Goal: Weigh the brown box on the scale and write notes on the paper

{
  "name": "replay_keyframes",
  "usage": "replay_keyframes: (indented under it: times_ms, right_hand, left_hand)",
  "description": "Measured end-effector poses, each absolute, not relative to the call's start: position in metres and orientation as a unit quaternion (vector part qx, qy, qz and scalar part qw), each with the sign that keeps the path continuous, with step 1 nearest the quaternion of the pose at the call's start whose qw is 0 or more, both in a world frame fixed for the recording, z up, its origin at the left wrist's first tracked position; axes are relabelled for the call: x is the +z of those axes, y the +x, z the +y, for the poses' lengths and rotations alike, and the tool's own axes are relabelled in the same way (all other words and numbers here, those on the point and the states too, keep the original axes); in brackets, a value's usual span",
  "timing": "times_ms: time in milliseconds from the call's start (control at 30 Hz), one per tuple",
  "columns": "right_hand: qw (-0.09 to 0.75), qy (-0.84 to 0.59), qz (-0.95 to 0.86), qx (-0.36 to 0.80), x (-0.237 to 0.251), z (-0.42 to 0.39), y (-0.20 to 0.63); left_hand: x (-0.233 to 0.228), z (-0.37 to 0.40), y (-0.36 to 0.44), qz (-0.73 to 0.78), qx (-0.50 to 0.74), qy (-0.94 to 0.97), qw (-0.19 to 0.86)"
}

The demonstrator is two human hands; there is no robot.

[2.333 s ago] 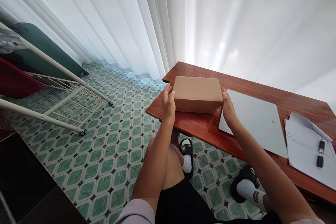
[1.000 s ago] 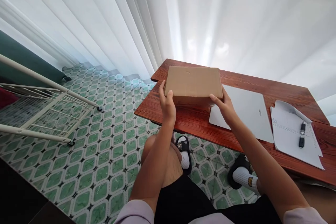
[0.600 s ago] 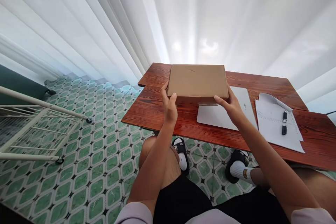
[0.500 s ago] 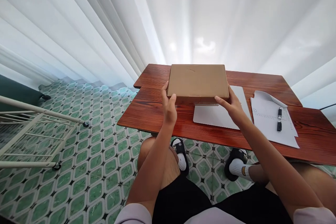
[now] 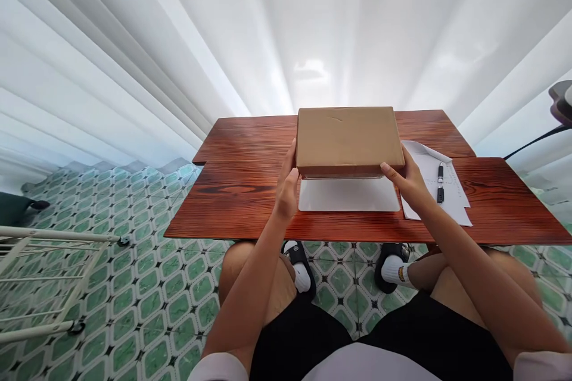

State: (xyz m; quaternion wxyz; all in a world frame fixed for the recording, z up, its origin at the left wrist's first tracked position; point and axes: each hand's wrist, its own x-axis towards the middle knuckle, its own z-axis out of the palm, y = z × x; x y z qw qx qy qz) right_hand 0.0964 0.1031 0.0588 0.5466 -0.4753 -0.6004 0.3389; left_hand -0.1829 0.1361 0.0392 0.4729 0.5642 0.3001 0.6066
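Observation:
A closed brown cardboard box (image 5: 348,140) is held between my two hands over the wooden table. My left hand (image 5: 287,187) grips its left side, with the thumb at the near corner. At the right end, my right hand (image 5: 404,175) has its thumb on the front edge and its other fingers along the side, partly hidden. Under the box lies a flat silver-grey panel, like a closed laptop (image 5: 348,196); its far part is covered from sight. Whether the box touches it, I cannot tell.
Right of the box, paper sheets (image 5: 456,208) with writing lie on the wooden table (image 5: 232,202), a black pen (image 5: 440,183) on top. A white wheeled rack (image 5: 49,280) stands on the tiled floor at left. White curtains (image 5: 268,30) hang behind the table.
My view has turned to the right, so the table now looks straighter. The box stays in both hands and now sits squarely above the grey panel.

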Motion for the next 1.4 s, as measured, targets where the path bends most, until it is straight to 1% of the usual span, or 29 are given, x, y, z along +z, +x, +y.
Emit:
replay_keyframes:
  times_ms: [167, 400, 933, 1067, 1400]
  right_hand:
    - [0.564, -0.478, -0.589, 0.326, 0.043, 0.099, 0.114]
    - [0.572, -0.498, -0.574, 0.31, 0.031, 0.096, 0.124]
    - [0.578, -0.497, -0.578, 0.292, 0.026, 0.101, 0.119]
    - [0.572, -0.503, -0.584, 0.28, 0.027, 0.102, 0.119]
    - [0.553, -0.524, -0.591, 0.265, 0.03, 0.102, 0.117]
  left_hand:
    - [0.036, 0.135, -0.169, 0.219, 0.577, 0.579, 0.532]
    - [0.026, 0.138, -0.165, 0.206, 0.544, 0.584, 0.567]
    - [0.023, 0.137, -0.165, 0.227, 0.56, 0.566, 0.562]
    - [0.02, 0.138, -0.165, 0.216, 0.561, 0.569, 0.561]
    - [0.021, 0.135, -0.163, 0.254, 0.558, 0.562, 0.554]
